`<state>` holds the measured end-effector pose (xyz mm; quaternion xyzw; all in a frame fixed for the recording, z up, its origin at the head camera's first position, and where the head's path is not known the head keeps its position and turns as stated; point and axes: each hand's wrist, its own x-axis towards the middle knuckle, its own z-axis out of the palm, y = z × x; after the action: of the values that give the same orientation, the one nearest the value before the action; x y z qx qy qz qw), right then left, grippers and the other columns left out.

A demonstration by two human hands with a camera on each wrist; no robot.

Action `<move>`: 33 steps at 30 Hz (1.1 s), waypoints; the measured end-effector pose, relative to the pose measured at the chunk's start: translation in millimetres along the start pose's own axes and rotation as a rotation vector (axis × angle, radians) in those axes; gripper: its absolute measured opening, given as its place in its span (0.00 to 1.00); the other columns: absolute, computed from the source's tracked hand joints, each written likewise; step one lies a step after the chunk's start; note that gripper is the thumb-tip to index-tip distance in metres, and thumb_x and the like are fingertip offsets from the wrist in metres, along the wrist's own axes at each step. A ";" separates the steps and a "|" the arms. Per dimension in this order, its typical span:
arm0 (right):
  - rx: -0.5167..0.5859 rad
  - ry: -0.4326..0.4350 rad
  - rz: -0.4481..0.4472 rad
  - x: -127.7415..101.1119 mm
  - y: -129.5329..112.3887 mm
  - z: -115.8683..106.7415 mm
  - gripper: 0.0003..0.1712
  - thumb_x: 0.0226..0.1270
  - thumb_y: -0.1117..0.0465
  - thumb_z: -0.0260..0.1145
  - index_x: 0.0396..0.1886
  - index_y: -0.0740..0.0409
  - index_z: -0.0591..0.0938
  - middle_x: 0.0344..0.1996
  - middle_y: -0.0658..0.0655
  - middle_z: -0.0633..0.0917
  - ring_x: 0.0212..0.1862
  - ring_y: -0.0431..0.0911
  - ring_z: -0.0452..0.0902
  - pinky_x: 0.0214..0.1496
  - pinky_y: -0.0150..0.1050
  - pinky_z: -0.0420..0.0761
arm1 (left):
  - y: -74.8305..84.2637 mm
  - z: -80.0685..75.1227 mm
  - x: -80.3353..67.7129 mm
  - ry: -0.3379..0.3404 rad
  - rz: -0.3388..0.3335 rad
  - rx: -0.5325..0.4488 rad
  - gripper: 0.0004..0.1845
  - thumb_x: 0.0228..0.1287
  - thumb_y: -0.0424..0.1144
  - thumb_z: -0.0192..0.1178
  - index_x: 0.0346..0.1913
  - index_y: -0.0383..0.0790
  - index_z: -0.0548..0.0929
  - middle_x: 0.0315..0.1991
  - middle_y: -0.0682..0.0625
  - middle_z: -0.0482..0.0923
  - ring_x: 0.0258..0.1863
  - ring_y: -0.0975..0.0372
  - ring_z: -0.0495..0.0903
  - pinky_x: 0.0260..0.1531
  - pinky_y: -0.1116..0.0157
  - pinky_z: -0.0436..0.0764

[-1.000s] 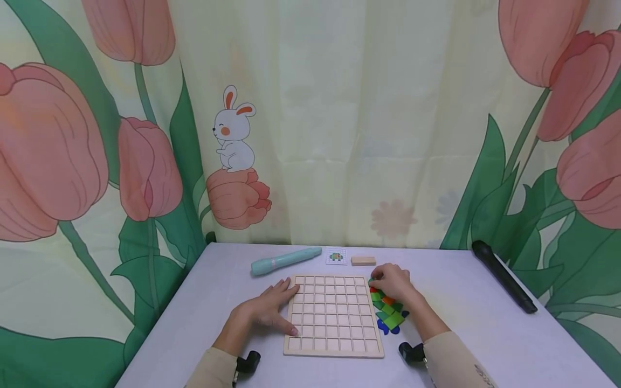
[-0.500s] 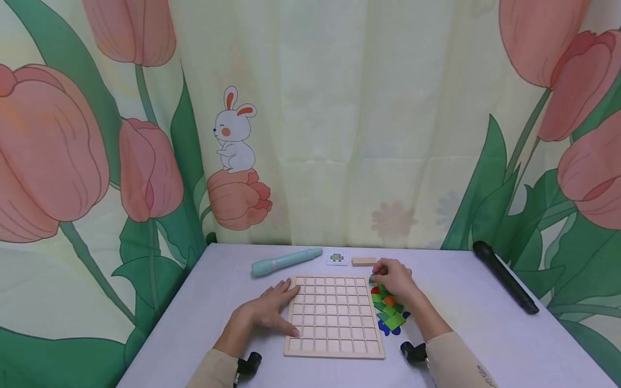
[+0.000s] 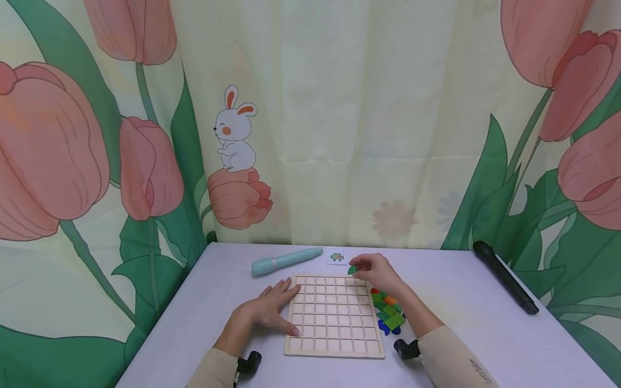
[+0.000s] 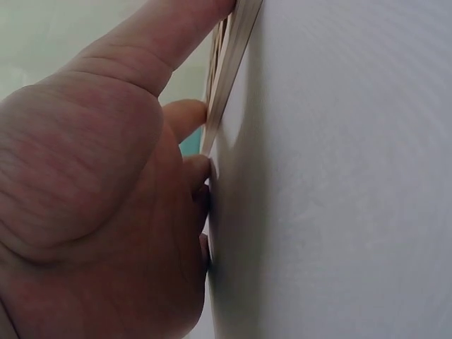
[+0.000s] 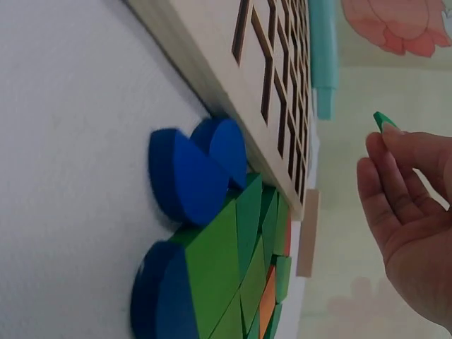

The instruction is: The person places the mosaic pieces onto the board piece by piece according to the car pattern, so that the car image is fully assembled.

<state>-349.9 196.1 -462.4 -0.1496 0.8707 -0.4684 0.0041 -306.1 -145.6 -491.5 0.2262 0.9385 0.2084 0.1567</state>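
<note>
While our left hand (image 3: pixel 270 307) lies spread on the left edge of the grid board (image 3: pixel 331 308), our right hand (image 3: pixel 380 275) pinches a green piece (image 3: pixel 352 270) near the board's far right corner; we cannot read the sleeve print (image 3: pixel 480 371).

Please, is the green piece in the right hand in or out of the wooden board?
Out: the right hand pinches the green piece in the air, and the right wrist view shows it apart from the wooden board.
</note>
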 end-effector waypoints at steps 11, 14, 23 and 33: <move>-0.038 -0.166 -0.156 7.5 -22.2 24.1 0.16 0.66 0.67 0.74 0.52 0.68 0.87 0.36 0.55 0.88 0.36 0.41 0.82 0.38 0.30 0.85 | 0.9 -2.1 0.6 -0.002 -0.008 0.008 0.65 0.45 0.73 0.74 0.84 0.52 0.57 0.86 0.43 0.43 0.86 0.50 0.41 0.83 0.43 0.43; -0.077 -0.211 -0.192 8.8 -25.5 29.4 0.16 0.66 0.67 0.74 0.52 0.68 0.87 0.35 0.54 0.89 0.35 0.39 0.83 0.37 0.31 0.84 | 0.6 -1.5 1.7 -0.003 -0.015 0.010 0.65 0.44 0.74 0.73 0.84 0.53 0.57 0.86 0.44 0.43 0.86 0.50 0.40 0.83 0.44 0.43; -0.129 -0.305 -0.218 9.5 -26.4 47.5 0.12 0.66 0.60 0.76 0.47 0.58 0.89 0.34 0.47 0.88 0.34 0.40 0.81 0.39 0.32 0.82 | 0.7 -1.7 1.1 -0.012 -0.025 0.024 0.65 0.45 0.73 0.74 0.84 0.52 0.57 0.86 0.43 0.43 0.86 0.49 0.41 0.83 0.43 0.44; -0.197 -0.357 -0.242 10.4 -29.1 54.8 0.10 0.65 0.62 0.77 0.44 0.60 0.89 0.35 0.49 0.87 0.37 0.39 0.78 0.41 0.32 0.80 | -0.8 0.3 2.4 -0.012 -0.019 0.018 0.65 0.45 0.74 0.74 0.84 0.52 0.56 0.86 0.43 0.43 0.86 0.49 0.41 0.83 0.42 0.44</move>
<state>-344.2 133.7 -468.0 -0.3331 0.8735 -0.3442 0.0873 -308.3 -145.0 -492.6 0.2199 0.9415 0.1970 0.1624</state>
